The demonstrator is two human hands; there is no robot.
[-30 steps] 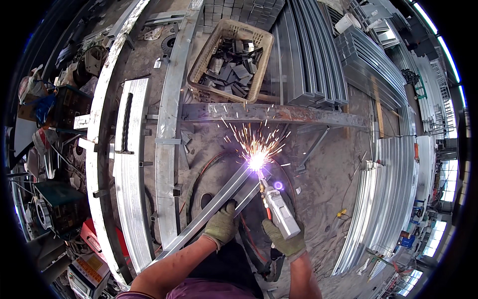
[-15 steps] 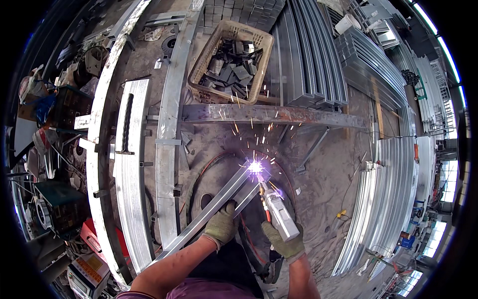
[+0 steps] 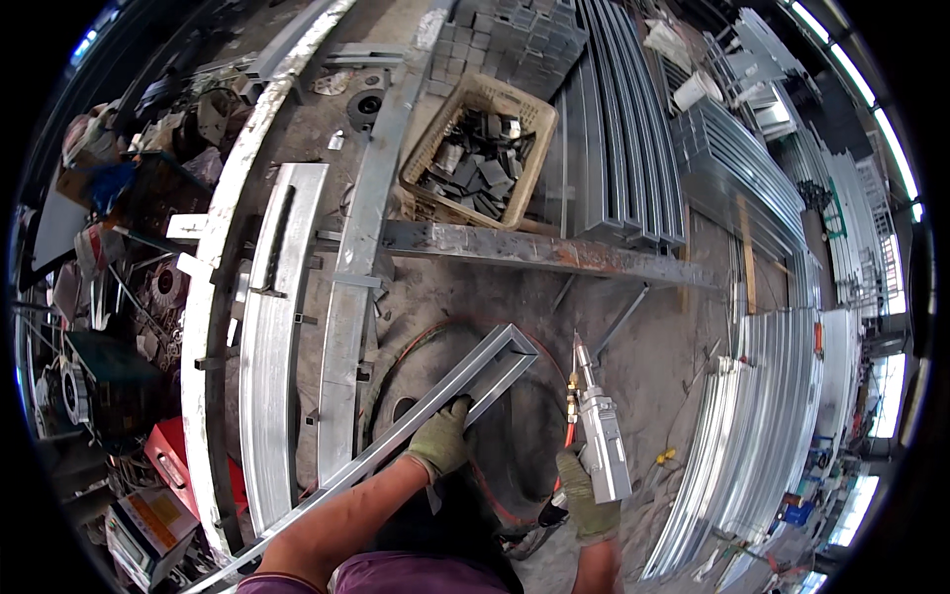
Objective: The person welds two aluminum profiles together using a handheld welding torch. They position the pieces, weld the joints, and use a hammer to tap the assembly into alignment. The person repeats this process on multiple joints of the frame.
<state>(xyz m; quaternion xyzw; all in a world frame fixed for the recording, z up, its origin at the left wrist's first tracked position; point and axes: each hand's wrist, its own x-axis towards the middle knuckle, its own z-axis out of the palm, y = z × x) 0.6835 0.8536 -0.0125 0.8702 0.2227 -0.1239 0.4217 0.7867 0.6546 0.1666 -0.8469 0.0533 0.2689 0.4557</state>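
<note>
Covers left hand point(image 3: 441, 442) and right hand point(image 3: 594, 500) with matching work gloves point(image 3: 435, 451), dull olive green, matte, lightly creased and reaching just to the wrists. Leaves the forearms point(image 3: 346, 520) bare, with a short, dark purplish left sleeve point(image 3: 277, 584) belonging to a purple top point(image 3: 416, 576), wrinkled across the front. Wears very dark trousers point(image 3: 440, 525), shadowed almost to one tone, and a dark shoe point(image 3: 401, 407), visible only at the toe.

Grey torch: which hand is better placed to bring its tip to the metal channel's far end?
Likely the right hand: it holds the grey torch, whose tip is to the right of that end. The left hand is busy gripping the metal channel.
</note>
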